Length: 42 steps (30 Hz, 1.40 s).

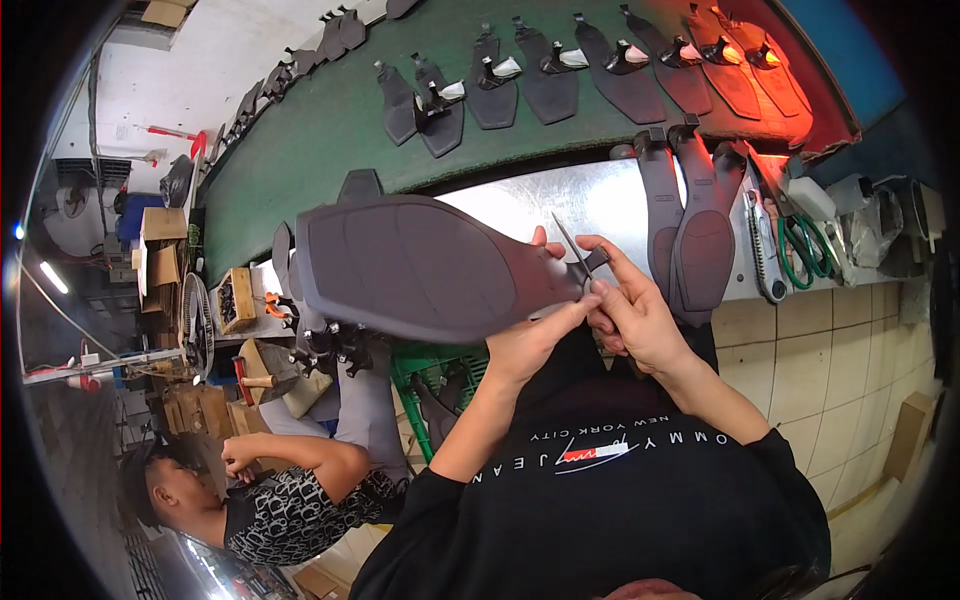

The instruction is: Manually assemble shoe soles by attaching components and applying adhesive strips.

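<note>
A dark grey shoe sole (410, 265) with a broad squared toe is held up in front of me, its toe pointing left. My left hand (535, 340) grips its narrow heel end, fingers wrapped around the edge. My right hand (635, 310) is closed beside it, pinching a thin pointed metal blade (566, 238) against the small heel tip (597, 260). The blade's handle is hidden in the fingers, so its exact kind is unclear. To the right, several finished-looking dark soles with heels (705, 240) lie overlapping on the metal worktop (610, 195).
A box cutter (766, 250) and green-handled scissors (803, 245) lie right of the soles. Rows of soles with heels (545, 75) stand on the green bench (330, 120). At lower left sits a co-worker (290, 490), near a green crate (408, 375) and a fan (197, 315).
</note>
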Each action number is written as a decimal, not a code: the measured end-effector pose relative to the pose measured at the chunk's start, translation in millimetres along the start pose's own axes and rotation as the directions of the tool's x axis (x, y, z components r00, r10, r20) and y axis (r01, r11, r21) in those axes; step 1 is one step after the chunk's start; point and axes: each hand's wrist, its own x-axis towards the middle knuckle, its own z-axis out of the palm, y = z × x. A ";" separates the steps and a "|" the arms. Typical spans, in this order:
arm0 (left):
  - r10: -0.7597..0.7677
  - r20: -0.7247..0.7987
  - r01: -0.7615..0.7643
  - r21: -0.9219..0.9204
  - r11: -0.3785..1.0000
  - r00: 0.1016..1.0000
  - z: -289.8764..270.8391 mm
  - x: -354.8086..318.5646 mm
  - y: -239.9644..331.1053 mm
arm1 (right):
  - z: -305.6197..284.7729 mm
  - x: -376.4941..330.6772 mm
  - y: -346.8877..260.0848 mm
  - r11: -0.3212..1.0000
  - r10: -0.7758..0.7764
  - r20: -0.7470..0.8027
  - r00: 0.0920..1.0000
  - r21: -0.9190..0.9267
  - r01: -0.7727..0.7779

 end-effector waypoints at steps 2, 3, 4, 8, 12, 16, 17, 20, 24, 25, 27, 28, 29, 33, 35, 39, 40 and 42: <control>0.051 0.064 -0.061 0.167 0.984 0.997 -0.2 -2.7 4.6 | 0.5 -3.0 -4.2 1.000 0.016 -0.026 1.000 -0.002 -0.016; 0.064 0.088 -0.081 0.202 0.976 0.994 -2.2 -3.5 1.3 | 0.4 -4.2 -5.3 1.000 0.030 -0.046 0.998 -0.007 -0.031; 0.062 0.091 -0.079 0.202 0.976 0.994 -3.6 -4.3 0.7 | -1.3 -4.1 -5.3 1.000 0.030 -0.049 0.998 -0.004 -0.030; 0.030 0.132 -0.051 0.158 0.986 0.991 -6.9 -5.4 -1.7 | -6.7 -5.8 -9.6 0.997 0.075 -0.018 0.997 0.024 -0.075; 0.042 0.154 -0.073 0.198 0.977 0.987 -6.7 -3.1 -5.5 | -11.7 -5.0 -10.9 0.984 0.132 0.028 0.991 0.114 -0.135; 0.059 0.125 -0.092 0.276 0.957 0.990 -13.8 -1.8 -5.4 | -9.3 -1.4 -12.4 0.973 0.149 0.102 0.984 0.160 -0.164; 0.029 0.123 -0.057 0.224 0.973 0.992 -17.5 -3.3 -5.9 | -6.4 -0.7 -10.8 0.959 0.169 0.097 0.981 0.215 -0.186; 0.050 0.028 -0.054 0.128 0.990 0.998 -27.3 -3.2 8.2 | -34.4 3.3 -14.9 0.904 0.125 0.012 0.992 0.410 -0.119; -0.142 -0.140 0.126 -0.116 0.985 0.980 -98.5 7.4 19.3 | -39.0 5.5 -32.2 0.995 -0.036 -0.100 0.994 0.084 0.045; -0.120 -0.196 0.105 -0.083 0.991 0.973 -117.9 11.6 27.9 | -33.9 11.3 -29.5 0.997 -0.037 -0.100 0.994 0.060 0.043; -0.102 -0.306 0.096 -0.035 0.995 0.947 -164.7 19.1 45.1 | -30.0 23.1 -30.1 0.999 -0.039 -0.086 0.996 0.031 0.042; -0.109 -0.361 0.108 -0.021 0.994 0.926 -193.1 18.8 46.8 | -31.7 27.6 -32.0 0.997 -0.059 -0.114 0.992 0.047 0.065; -0.145 -0.376 0.137 -0.049 0.989 0.915 -223.0 19.9 50.7 | -33.7 29.7 -35.3 0.993 -0.089 -0.157 0.984 0.064 0.100; -0.013 -0.733 0.632 0.577 0.517 0.680 -318.1 9.9 74.8 | -50.3 33.7 -47.3 0.986 -0.143 -0.149 0.979 -0.112 0.127; 0.481 -0.535 0.543 0.828 0.137 0.695 -327.2 18.5 88.2 | -71.6 37.3 -51.5 0.937 -0.243 -0.205 0.948 -0.302 0.175; 0.320 -0.525 0.258 0.755 0.602 0.789 -275.6 111.9 78.0 | -93.8 49.2 -66.6 0.644 -0.466 -0.200 0.862 -0.744 0.176; 0.275 -0.452 0.184 0.739 0.647 0.849 -252.4 140.1 63.8 | -93.6 54.8 -68.9 0.486 -0.543 -0.180 0.820 -0.864 0.132; 0.221 -0.294 0.072 0.735 0.674 0.930 -197.4 186.9 30.3 | -91.8 58.6 -73.2 0.360 -0.599 -0.144 0.788 -0.927 0.104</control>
